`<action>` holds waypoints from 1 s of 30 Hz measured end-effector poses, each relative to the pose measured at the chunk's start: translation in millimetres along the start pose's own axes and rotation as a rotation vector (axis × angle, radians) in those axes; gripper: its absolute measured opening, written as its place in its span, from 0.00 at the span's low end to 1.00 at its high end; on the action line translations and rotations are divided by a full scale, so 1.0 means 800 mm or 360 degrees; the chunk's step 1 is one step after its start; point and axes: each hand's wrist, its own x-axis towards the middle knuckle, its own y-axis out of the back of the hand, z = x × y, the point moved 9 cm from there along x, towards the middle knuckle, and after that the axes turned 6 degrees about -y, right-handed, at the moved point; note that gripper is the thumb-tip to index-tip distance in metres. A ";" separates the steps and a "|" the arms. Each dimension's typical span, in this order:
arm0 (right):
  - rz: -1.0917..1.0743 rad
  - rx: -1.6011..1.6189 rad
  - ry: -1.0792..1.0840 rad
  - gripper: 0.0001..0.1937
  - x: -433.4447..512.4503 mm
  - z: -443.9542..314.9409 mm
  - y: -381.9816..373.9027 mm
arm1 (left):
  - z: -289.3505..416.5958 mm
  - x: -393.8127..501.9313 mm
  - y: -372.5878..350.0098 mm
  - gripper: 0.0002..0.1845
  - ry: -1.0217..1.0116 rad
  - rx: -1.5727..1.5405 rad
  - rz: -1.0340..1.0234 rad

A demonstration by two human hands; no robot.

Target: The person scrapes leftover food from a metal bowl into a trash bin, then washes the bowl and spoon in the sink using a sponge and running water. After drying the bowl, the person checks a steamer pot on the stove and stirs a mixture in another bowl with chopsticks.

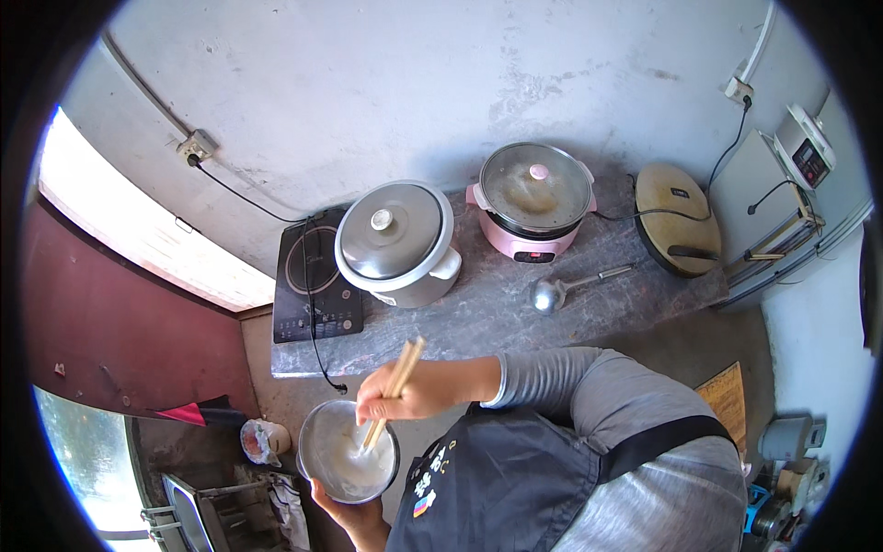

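Note:
A pair of wooden chopsticks (396,390) is gripped in my right hand (393,395), held at a slant with the tips down in a round metal bowl (305,429). Inside the bowl lies a white, floury mixture (365,475), spread over the bottom and partly up the wall. My left hand (352,514) supports the bowl from below at its near rim, thumb against the outside; its other fingers are mostly hidden. Both hands are beside the front edge of a marbled table (483,314), and the bowl is held over the floor.
On the table stand a black induction cooktop (293,303), a large lidded pot (390,248), a pink electric pot (528,241) with a glass lid, a metal ladle (552,295) and an electric griddle (676,214). A loose plug (339,388) hangs over the edge near my right hand. A bucket (276,436) stands beyond the bowl.

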 end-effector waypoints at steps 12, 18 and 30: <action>-0.0085 -0.0461 0.0392 0.12 -0.018 -0.033 -0.005 | 0.010 0.003 -0.015 0.35 -0.0181 -0.0049 -0.0100; -0.0213 -0.0263 0.0248 0.12 -0.005 -0.037 -0.024 | 0.007 0.013 -0.014 0.34 -0.0175 -0.0163 -0.0081; 0.0196 -0.0512 -0.0049 0.10 -0.002 -0.038 -0.001 | 0.025 0.013 -0.016 0.31 -0.0223 -0.0111 -0.0070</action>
